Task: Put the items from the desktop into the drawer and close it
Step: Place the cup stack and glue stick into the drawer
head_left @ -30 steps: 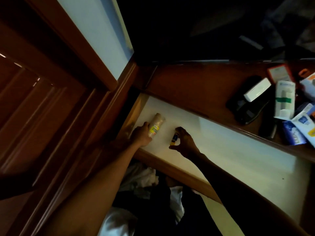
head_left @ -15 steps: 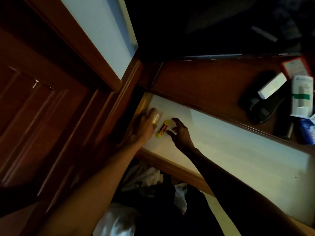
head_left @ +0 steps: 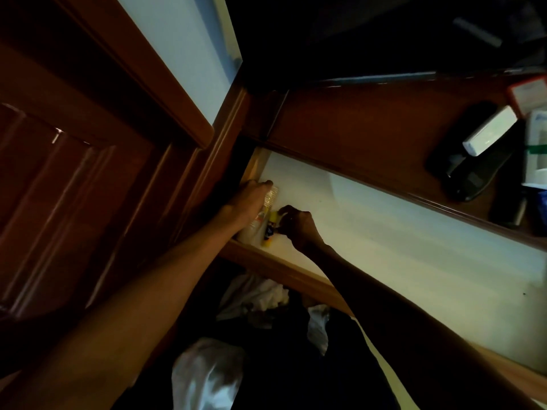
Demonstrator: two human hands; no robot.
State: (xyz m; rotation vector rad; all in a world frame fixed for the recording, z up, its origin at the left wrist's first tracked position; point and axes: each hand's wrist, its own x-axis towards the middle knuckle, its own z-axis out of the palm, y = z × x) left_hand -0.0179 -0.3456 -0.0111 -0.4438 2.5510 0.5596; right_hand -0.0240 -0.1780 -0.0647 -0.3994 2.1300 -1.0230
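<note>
L hand (head_left: 248, 202) fingers wrap tube (head_left: 265, 214); R hand (head_left: 297, 224) fingers pinch glue stick (head_left: 270, 227) beside it, in drawer (head_left: 414, 247).

Both hands are crowding the drawer's (head_left: 284, 270) left end: the left hand (head_left: 248, 202) over a pale bottle (head_left: 268, 202), the right hand (head_left: 299, 226) at a yellow glue stick (head_left: 270, 229) just beside it. Rightward, the white drawer floor is lying open. On the desktop (head_left: 355, 137), boxes (head_left: 488, 130) are cluttering the far right.
</note>
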